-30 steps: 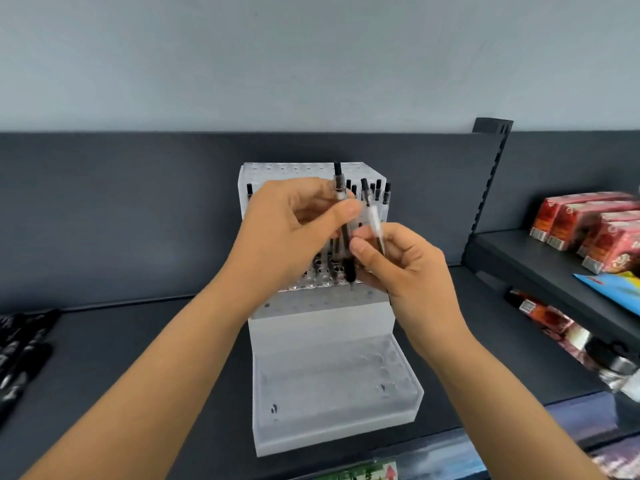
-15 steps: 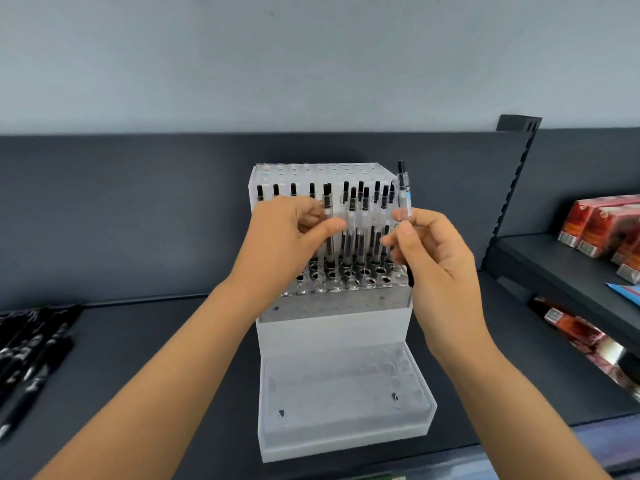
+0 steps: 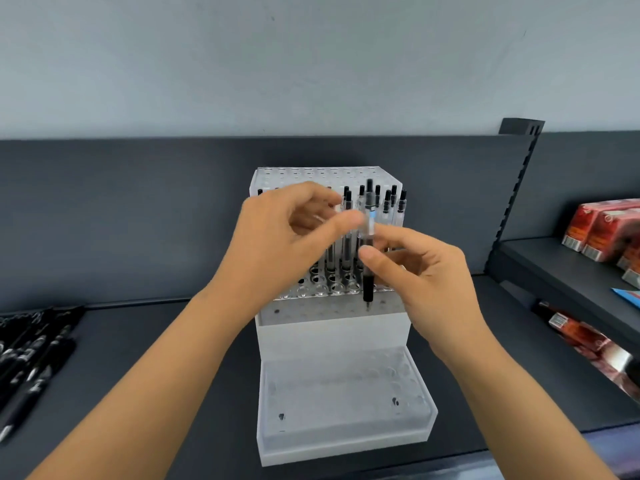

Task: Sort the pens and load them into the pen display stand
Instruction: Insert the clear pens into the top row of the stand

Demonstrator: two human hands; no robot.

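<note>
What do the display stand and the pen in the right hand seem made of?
Tiered translucent white display stand: probably frosted acrylic, matte; holes show dimly through its walls. Clear-barrelled pen with black grip, pinched by the right hand: likely glossy clear plastic, the ink core visible inside; grip possibly rubber.

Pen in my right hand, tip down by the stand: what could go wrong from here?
The pen, pinched by the right hand, has its tip in front of the hole rows of the stand; it may miss a hole. The left hand sits close against the loaded pens and could knock them askew.
</note>
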